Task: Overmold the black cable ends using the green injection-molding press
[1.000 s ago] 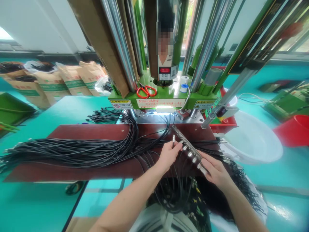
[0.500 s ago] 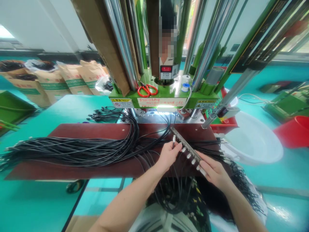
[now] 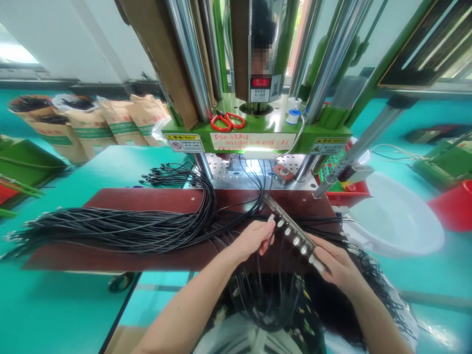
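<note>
My right hand grips the lower right end of a long metal bar, which lies slanted above the brown board. Several silver cable connectors stick out along the bar's near side, with black cables hanging from them toward my lap. My left hand is closed in a pinch on a black cable with a silver connector end, close beside the upper part of the bar. Whether that connector touches the bar I cannot tell. A thick bundle of black cables lies across the board to the left.
A green press with steel columns stands ahead, red-handled scissors on its ledge. The brown board spans its front. At right are a white tub and a red bucket. Paper sacks stand at left.
My left hand has turned and brought the connector from upright above my fingers to close against the bar's side. My right hand still holds the bar. The view has shifted slightly.
</note>
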